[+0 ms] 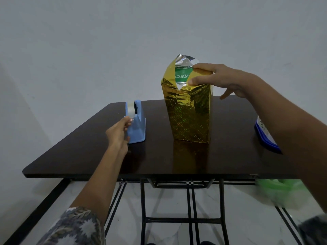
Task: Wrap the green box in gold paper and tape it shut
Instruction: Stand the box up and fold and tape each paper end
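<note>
On the tabletop [88, 156] the green box [182, 75] stands upright in gold paper [191, 117], the right hand [221, 80] in a pinching grip on the top fold to hold it down, while the left hand [117, 133] pinches tape [130, 110] at the blue dispenser [138, 128], likely for sealing.

Two arms in view, hands bare. Left hand [117, 132] just beside the table's [70, 161] left half, right hand [221, 80] above its far edge; short nails show on the right fingertips. Left forearm [106, 174] bare from the wrist down past the table's front edge. Below that edge, at lower left, a loose sleeve [76, 227]: soft fabric with an off-white ground and a leaf-like or feather-like print in grey-blue, dark grey and tan, its hem rumpled. Right forearm [292, 129] bare as far as it shows, crossing the table's right side.
</note>
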The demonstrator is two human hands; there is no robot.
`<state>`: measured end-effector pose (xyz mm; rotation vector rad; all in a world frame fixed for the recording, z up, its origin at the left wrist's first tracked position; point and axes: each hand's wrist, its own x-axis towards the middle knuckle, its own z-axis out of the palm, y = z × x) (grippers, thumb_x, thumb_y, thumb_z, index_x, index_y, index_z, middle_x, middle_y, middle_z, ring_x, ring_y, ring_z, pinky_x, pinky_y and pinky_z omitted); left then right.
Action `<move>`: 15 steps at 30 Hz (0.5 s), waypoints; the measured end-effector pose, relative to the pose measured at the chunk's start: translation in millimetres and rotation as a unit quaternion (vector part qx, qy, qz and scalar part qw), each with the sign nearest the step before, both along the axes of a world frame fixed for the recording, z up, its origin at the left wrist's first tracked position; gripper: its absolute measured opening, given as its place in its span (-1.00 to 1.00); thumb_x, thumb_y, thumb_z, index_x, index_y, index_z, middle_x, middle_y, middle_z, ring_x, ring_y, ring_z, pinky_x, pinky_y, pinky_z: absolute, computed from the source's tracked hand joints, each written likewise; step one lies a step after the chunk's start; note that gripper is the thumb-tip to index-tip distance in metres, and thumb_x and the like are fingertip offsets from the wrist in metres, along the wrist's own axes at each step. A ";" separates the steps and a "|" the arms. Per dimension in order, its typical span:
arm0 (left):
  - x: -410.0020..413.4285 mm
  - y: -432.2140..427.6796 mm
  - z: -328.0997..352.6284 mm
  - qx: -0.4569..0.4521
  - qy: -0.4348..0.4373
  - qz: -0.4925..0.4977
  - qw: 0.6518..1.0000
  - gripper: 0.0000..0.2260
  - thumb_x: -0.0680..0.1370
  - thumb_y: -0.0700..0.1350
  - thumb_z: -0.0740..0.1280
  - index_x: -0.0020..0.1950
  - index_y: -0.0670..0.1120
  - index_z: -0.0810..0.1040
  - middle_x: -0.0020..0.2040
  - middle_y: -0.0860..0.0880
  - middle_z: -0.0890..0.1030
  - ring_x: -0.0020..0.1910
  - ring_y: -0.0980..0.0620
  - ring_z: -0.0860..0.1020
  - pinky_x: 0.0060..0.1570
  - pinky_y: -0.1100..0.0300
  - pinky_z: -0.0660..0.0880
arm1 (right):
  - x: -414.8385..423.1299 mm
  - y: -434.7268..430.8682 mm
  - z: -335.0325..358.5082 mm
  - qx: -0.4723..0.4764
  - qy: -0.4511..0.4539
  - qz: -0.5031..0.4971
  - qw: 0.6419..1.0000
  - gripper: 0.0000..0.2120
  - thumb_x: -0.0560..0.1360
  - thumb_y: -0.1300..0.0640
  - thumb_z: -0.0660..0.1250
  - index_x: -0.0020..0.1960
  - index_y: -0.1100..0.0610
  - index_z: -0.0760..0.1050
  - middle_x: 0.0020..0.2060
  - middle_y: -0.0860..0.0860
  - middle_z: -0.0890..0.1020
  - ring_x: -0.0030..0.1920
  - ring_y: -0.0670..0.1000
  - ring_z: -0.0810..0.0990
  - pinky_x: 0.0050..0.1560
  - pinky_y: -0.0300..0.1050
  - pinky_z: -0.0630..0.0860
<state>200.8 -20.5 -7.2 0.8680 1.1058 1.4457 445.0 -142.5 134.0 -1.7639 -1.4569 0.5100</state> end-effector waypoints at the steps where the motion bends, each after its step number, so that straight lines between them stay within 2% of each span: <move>1: 0.0 0.6 -0.9 0.006 -0.009 0.001 1.000 -0.91 0.43 -0.11 0.45 -0.27 -0.07 0.62 -0.39 0.10 0.58 -0.44 0.22 0.47 -0.24 0.19 0.41 | 0.1 -0.2 0.1 0.000 0.001 -0.001 1.000 -0.34 0.40 -0.13 0.39 0.44 -0.17 0.22 0.43 0.02 0.23 0.40 0.16 0.24 0.20 0.31 0.40; 5: -1.3 0.6 -5.9 0.028 0.001 0.000 1.000 -0.91 0.43 -0.12 0.44 -0.25 -0.09 0.61 -0.29 0.06 0.61 -0.35 0.21 0.53 -0.35 0.23 0.36 | 0.2 0.6 0.0 0.001 0.004 0.001 1.000 -0.34 0.40 -0.12 0.39 0.44 -0.18 0.23 0.43 0.03 0.22 0.39 0.17 0.25 0.19 0.30 0.40; 8: -0.6 -0.2 -9.7 0.038 0.003 0.005 0.999 -0.91 0.43 -0.11 0.44 -0.25 -0.09 0.60 -0.24 0.03 0.62 -0.27 0.16 0.53 -0.36 0.24 0.32 | 0.2 0.7 -0.3 0.001 0.006 -0.002 1.000 -0.34 0.40 -0.12 0.40 0.44 -0.18 0.23 0.43 0.02 0.23 0.39 0.16 0.25 0.17 0.27 0.42; 13: 5.9 0.6 -8.3 0.025 -0.011 0.042 0.999 -0.77 0.40 0.05 0.48 -0.27 -0.10 0.62 -0.30 0.05 0.61 -0.35 0.12 0.48 -0.34 0.19 0.35 | 0.4 0.6 0.0 -0.001 0.002 -0.003 1.000 -0.33 0.39 -0.13 0.40 0.45 -0.18 0.23 0.43 0.01 0.24 0.39 0.15 0.25 0.17 0.26 0.43; 15: 9.9 3.1 -6.2 0.019 -0.009 0.058 0.998 -0.76 0.38 0.03 0.51 -0.31 -0.12 0.60 -0.33 0.03 0.60 -0.37 0.11 0.47 -0.28 0.16 0.40 | 0.3 0.4 0.0 -0.002 0.004 -0.002 1.000 -0.32 0.39 -0.13 0.40 0.45 -0.18 0.23 0.42 0.01 0.24 0.38 0.15 0.26 0.16 0.25 0.43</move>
